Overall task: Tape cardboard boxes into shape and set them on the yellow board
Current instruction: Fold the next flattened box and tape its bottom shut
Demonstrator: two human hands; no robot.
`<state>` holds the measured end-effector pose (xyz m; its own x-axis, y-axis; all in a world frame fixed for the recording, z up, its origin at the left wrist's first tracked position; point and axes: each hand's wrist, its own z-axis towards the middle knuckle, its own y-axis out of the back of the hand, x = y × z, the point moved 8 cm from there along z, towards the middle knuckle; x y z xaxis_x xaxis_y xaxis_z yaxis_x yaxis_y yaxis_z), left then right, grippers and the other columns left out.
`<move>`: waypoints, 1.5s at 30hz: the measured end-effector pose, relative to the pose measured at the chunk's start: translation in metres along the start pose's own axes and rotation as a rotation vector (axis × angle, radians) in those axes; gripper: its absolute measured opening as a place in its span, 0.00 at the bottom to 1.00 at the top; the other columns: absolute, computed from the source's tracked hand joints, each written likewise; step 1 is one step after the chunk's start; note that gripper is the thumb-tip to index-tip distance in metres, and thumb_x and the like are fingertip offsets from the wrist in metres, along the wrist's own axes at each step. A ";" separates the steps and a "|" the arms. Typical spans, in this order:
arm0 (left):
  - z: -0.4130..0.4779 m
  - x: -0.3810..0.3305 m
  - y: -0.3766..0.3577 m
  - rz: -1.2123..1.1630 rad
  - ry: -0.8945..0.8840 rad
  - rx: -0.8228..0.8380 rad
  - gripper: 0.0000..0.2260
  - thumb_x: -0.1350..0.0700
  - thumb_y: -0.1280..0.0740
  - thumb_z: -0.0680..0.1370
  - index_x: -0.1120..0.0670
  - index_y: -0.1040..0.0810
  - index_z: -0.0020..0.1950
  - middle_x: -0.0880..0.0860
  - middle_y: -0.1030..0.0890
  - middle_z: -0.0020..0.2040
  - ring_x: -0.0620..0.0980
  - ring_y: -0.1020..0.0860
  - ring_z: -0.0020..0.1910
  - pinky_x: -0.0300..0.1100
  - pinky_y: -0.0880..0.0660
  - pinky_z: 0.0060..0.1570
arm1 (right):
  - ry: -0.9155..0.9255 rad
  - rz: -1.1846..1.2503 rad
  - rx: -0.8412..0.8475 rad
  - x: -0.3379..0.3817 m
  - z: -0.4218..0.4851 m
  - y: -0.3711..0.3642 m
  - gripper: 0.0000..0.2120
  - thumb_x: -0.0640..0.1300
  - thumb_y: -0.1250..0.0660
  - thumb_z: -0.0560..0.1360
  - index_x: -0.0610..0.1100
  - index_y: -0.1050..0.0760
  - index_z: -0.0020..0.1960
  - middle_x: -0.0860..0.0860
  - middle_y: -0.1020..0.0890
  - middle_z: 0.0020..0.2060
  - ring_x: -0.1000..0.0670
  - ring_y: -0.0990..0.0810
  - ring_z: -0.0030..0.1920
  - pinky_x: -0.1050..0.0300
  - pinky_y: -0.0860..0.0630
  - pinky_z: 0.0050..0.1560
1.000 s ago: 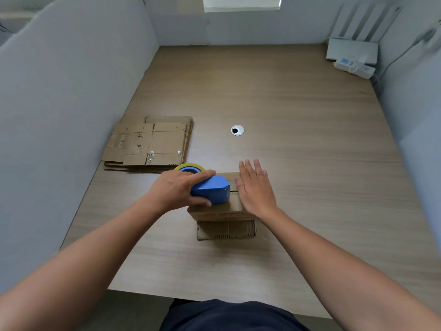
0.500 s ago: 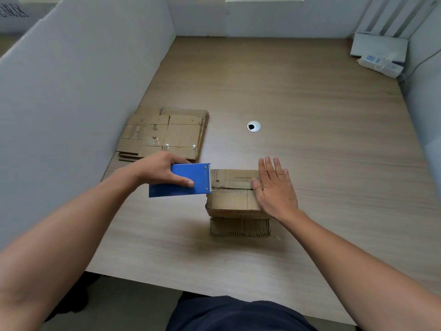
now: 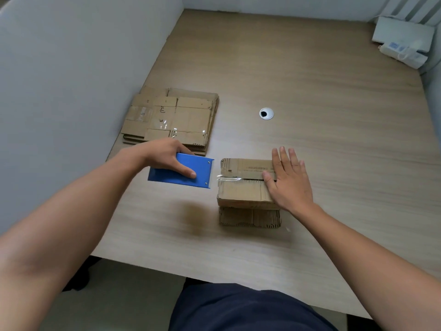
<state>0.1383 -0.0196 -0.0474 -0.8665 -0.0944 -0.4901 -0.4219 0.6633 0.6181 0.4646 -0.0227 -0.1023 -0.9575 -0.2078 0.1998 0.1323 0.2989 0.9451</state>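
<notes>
The left hand (image 3: 167,155) has drawn the blue tape dispenser (image 3: 181,173) off the box toward 9 o'clock, grip closed on it; the right hand (image 3: 287,180), open and flat, presses the cardboard box (image 3: 243,189) on the worktop (image 3: 310,91), clear tape across its seam; flat boxes (image 3: 174,118) wait at 11 o'clock; no yellow board visible, placing remains.

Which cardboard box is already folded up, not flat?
The cardboard box under the right hand stands folded, taped along its top seam. The others lie flat in the stack by the wall.
</notes>
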 end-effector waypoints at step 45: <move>-0.043 0.027 -0.027 0.372 0.285 -0.536 0.28 0.24 0.35 0.69 0.42 0.22 0.57 0.47 0.19 0.42 0.50 0.22 0.39 0.43 0.23 0.38 | 0.769 -0.043 -0.067 0.145 0.000 -0.009 0.25 0.59 0.49 0.81 0.51 0.25 0.70 0.50 0.30 0.76 0.45 0.40 0.79 0.41 0.51 0.80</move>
<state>0.1147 -0.0721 -0.0508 -0.9838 -0.1711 -0.0531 -0.0939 0.2401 0.9662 0.3244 -0.0555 -0.0817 -0.5180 -0.8140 0.2628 0.1372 0.2242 0.9648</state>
